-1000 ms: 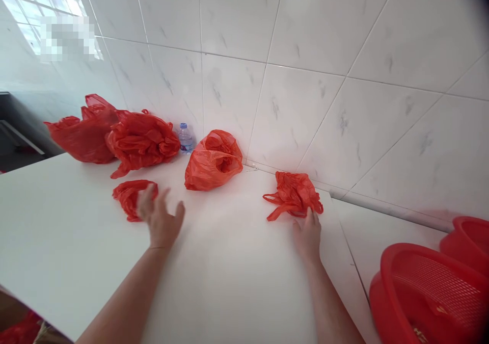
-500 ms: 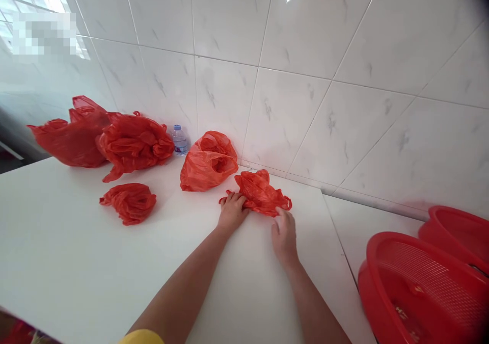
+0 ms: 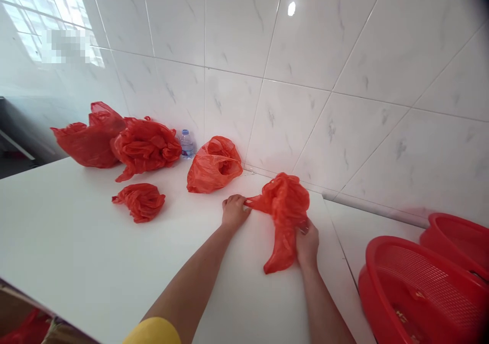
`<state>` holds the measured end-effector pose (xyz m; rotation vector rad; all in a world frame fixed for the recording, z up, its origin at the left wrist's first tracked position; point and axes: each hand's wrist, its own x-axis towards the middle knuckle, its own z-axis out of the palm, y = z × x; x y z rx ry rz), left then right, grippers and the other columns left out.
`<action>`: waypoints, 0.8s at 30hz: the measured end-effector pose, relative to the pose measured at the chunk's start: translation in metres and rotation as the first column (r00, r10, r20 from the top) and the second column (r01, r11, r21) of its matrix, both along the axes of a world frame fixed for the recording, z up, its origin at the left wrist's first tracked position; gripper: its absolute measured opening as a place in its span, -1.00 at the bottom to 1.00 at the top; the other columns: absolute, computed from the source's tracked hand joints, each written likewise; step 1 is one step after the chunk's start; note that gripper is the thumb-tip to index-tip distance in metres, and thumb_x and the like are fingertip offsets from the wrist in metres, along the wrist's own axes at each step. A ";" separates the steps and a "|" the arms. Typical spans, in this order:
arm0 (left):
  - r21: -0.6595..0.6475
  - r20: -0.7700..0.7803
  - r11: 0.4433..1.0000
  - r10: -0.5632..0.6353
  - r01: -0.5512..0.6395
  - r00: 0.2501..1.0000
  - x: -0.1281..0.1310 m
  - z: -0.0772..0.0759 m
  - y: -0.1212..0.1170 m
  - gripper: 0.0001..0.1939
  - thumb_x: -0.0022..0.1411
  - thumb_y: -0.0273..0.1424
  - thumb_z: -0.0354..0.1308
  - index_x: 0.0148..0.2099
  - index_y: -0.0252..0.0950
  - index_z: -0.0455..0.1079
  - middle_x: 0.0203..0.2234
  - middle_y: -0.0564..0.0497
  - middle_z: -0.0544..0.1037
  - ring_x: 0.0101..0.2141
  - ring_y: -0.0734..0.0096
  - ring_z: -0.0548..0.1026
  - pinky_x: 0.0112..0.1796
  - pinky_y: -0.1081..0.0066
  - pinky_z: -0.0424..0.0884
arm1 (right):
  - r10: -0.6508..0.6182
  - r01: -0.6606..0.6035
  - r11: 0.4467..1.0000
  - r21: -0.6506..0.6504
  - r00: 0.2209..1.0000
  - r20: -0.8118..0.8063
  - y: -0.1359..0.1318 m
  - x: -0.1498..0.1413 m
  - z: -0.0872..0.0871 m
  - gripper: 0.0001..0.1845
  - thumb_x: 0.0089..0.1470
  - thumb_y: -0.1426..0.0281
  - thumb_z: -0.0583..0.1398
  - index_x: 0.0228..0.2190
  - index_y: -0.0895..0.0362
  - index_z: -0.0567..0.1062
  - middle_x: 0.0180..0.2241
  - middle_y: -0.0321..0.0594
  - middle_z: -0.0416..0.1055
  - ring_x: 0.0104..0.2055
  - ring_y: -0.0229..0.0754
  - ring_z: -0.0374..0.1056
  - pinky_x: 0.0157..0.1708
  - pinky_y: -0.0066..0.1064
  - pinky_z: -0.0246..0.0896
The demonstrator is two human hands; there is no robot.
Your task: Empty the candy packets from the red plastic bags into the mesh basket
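A thin red plastic bag [image 3: 286, 201] is stretched between my two hands above the white table. My left hand [image 3: 236, 212] pinches a narrow end of it, on the left. At its lower right side, my right hand [image 3: 307, 242] has its fingers closed on the bag, partly hidden by the plastic. One loose flap hangs down toward me. Left of my left hand stands another red bag [image 3: 214, 165] with an open mouth. A small crumpled red bag [image 3: 141, 201] lies farther left.
Two bulky red bags, one at the far left [image 3: 89, 142] and one beside it [image 3: 148, 148], rest by the tiled wall [image 3: 237, 38]. A water bottle [image 3: 187, 144] stands next to them. Red plastic baskets [image 3: 382, 252] occupy the right side. The white table [image 3: 76, 232] has a seam at right.
The bag has been lifted and pulled out, with one flap now hanging. My right hand has moved right and closed on it. The view has shifted slightly.
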<state>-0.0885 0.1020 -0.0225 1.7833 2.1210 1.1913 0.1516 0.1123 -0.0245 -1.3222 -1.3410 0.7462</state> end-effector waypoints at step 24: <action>-0.034 -0.449 0.860 -0.468 0.509 0.761 0.055 0.007 -0.071 -0.35 0.07 -0.19 0.17 0.23 0.01 0.13 0.30 0.00 -0.09 0.24 -0.04 -0.06 0.14 0.01 -0.04 | 0.020 -0.034 0.999 -0.030 0.920 -0.391 -0.061 0.016 0.005 -0.70 -0.06 0.13 0.12 -0.57 0.08 0.21 -0.62 -0.37 0.21 -0.59 -0.29 0.16 -0.60 -0.45 0.12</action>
